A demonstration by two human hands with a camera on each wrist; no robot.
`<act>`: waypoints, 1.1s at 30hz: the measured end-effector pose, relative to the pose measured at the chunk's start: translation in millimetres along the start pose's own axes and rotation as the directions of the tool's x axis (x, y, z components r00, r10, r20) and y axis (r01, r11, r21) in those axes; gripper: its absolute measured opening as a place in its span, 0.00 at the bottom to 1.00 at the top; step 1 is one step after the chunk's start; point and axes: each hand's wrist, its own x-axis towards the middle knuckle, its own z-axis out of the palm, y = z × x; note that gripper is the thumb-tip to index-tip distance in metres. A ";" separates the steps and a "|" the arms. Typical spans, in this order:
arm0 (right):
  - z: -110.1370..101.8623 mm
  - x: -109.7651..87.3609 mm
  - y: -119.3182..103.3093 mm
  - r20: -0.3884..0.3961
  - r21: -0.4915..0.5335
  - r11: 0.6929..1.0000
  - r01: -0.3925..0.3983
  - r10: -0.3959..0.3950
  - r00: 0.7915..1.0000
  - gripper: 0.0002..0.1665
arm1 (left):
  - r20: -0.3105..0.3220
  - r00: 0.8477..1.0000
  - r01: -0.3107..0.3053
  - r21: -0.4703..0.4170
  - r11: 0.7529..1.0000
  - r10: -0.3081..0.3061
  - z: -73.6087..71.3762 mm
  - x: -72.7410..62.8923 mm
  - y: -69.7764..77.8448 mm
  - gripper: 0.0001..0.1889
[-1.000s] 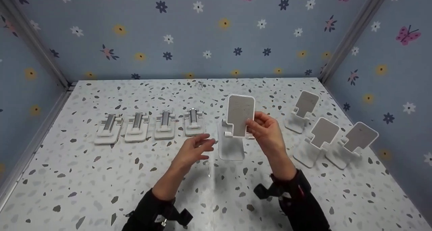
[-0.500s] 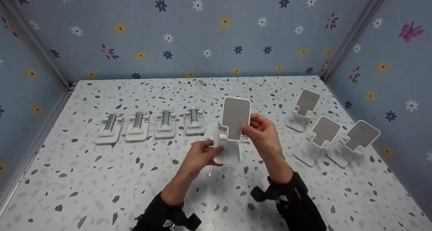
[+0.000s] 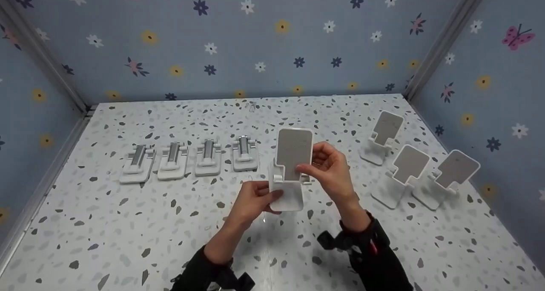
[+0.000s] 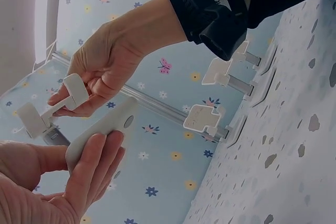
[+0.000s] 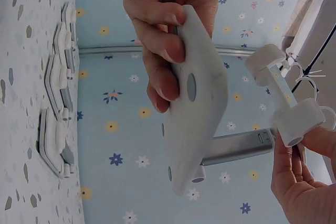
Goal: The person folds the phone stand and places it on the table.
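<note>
Held stand: a white plastic phone stand with a grey-padded, notched plate is up off the tabletop, between the two hands, in front of the person.
Base: its flat white rounded-corner base faces up in the head view; grey oval feet show beneath in the wrist views.
Stem: a flat silver-grey metal arm joins base and plate.
Left hand: the left hand pinches the base's left edge, thumb on top, fingers below.
Right hand: the right hand pinches the plate's right edge, thumb on the pad.
Folded row: four folded white stands with silver-grey bars lie left on the tabletop.
Unfolded group: three unfolded white stands with grey pads stand right, plates tilted.
Surface: white speckled tabletop.
Backdrop: light-blue flowered wall panels.
</note>
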 end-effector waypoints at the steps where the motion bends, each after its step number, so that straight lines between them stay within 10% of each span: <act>1: 0.1 0.2 1.5 0.002 -0.021 1.000 0.022 -0.022 1.000 0.20 | 0.000 1.000 0.002 0.003 1.000 -0.002 0.3 -0.2 0.2 0.16; 10: 2.0 5.3 15.8 -0.014 -0.205 0.954 0.220 -0.228 0.974 0.17 | 0.000 1.000 0.020 -0.005 1.000 -0.020 1.8 -1.4 2.1 0.16; 20: -1.5 8.0 31.6 -0.001 -0.522 0.751 0.404 -0.474 0.880 0.15 | 0.026 0.999 0.034 -0.048 0.998 -0.033 6.2 -6.1 5.3 0.17; 33: -9.5 21.1 -13.6 0.151 -0.617 0.599 0.511 -0.547 0.823 0.28 | 0.032 0.999 0.025 -0.051 0.998 -0.023 6.1 -7.1 6.8 0.16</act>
